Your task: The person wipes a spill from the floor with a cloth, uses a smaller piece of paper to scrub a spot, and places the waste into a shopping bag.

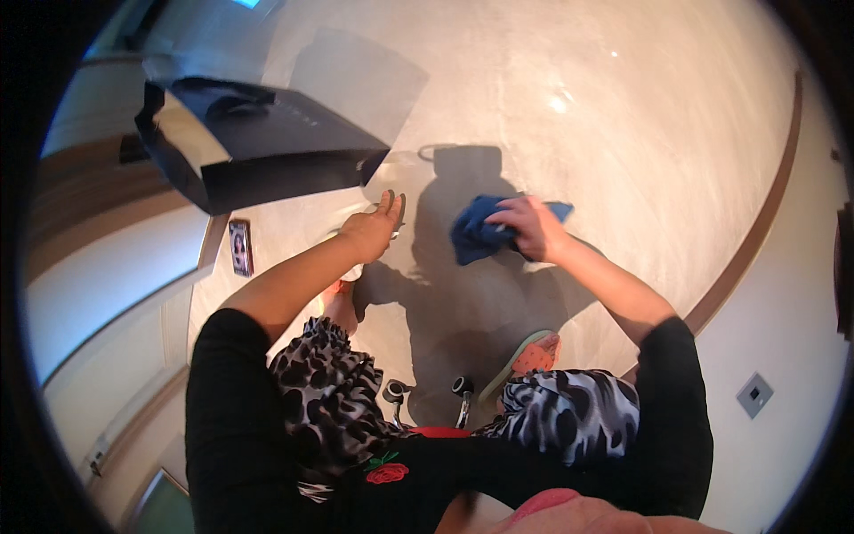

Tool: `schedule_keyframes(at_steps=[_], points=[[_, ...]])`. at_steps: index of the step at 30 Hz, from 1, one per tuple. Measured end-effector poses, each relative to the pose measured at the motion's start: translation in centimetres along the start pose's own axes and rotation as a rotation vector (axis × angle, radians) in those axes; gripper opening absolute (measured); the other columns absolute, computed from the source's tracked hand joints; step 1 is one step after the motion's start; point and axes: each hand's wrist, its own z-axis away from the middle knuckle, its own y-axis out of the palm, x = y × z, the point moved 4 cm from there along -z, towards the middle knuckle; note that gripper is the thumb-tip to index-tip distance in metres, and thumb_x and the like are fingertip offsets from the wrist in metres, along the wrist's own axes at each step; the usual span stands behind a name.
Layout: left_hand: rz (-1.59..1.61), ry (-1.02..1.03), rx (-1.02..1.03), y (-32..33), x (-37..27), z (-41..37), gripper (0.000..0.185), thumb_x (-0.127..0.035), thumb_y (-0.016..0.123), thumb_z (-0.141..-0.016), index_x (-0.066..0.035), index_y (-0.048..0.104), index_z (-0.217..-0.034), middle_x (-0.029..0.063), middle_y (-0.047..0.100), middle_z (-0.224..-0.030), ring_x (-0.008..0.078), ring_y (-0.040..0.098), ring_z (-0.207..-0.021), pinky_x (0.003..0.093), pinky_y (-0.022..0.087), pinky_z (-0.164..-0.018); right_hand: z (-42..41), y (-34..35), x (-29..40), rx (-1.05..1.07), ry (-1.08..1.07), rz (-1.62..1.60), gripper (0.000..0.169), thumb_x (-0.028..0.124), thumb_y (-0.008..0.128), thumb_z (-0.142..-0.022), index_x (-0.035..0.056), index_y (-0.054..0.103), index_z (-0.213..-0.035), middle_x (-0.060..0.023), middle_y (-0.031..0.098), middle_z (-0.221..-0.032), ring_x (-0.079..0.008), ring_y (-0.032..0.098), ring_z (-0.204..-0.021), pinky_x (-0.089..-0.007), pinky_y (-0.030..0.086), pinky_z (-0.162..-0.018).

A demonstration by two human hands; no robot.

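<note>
My right hand (532, 227) grips a bunched blue cloth (477, 230) over the floor, right of the shadow of my head. My left hand (373, 230) reaches forward with its fingers stretched out; a small pale thing shows beside it, too hidden to name. Beyond my left hand lies a large black paper bag (287, 140), on its side, its mouth towards the left. Nearer to me on the left is a phone (241, 247) with a picture showing on its face.
Below me, metal legs with round black casters (395, 390) stand between my feet. My right foot wears a sandal (534, 354). A white wall with a brown skirting board (747, 260) curves along the right and bears a socket plate (754, 395). Pale panels (133, 260) line the left.
</note>
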Motion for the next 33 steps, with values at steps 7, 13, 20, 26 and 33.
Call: schedule_keyframes(at_steps=[7,13,20,26,33], points=[[0.222,-0.156,-0.414,11.7,6.5,5.4,0.082,-0.025,0.070,-0.077,-0.006,0.025,-0.144,0.0195,0.026,-0.149,0.0342,0.053,-0.117,0.0414,0.048,-0.091,0.9,-10.0,-10.8,-0.880,0.549,-0.326,0.055,0.002,0.056,-0.079,0.0064,0.044,-0.133,-0.0176,0.053,-0.129,-0.0346,0.047,-0.122,-0.0390,0.034,-0.105],[0.620,-0.018,-0.485,9.1,6.2,4.1,0.073,-0.024,0.070,-0.077,-0.002,0.036,-0.138,0.0235,0.044,-0.136,0.0355,0.048,-0.122,0.0391,0.044,-0.097,-10.5,-12.2,-17.5,-0.669,1.003,0.206,0.068,0.037,0.059,-0.080,0.0248,0.033,-0.143,-0.0126,0.030,-0.149,-0.0346,0.034,-0.133,-0.0465,0.032,-0.107],[0.532,-0.033,-0.373,10.5,5.8,2.7,0.075,-0.036,0.067,-0.080,-0.009,0.033,-0.141,0.0205,0.034,-0.145,0.0366,0.047,-0.123,0.0450,0.042,-0.098,-23.0,-3.9,-7.4,-0.298,0.482,0.366,0.058,0.023,0.060,-0.081,0.0386,0.042,-0.133,-0.0046,0.033,-0.148,-0.0340,0.037,-0.129,-0.0503,0.036,-0.103],[0.500,-0.034,-0.275,10.8,5.5,2.4,0.077,-0.040,0.064,-0.081,-0.009,0.030,-0.142,0.0202,0.032,-0.146,0.0386,0.047,-0.122,0.0453,0.042,-0.098,-12.2,2.2,-1.7,-0.046,0.017,0.354,0.062,0.000,0.063,-0.067,0.0288,0.053,-0.121,-0.0076,0.046,-0.137,-0.0342,0.047,-0.117,-0.0463,0.043,-0.092],[0.491,-0.106,-0.207,10.9,5.6,1.5,0.077,-0.038,0.065,-0.080,-0.010,0.031,-0.143,0.0211,0.029,-0.147,0.0348,0.039,-0.130,0.0416,0.035,-0.105,-1.2,3.6,0.8,0.210,0.010,0.222,0.058,-0.006,0.058,-0.068,0.0256,0.057,-0.117,-0.0062,0.051,-0.131,-0.0337,0.047,-0.116,-0.0432,0.042,-0.093]])
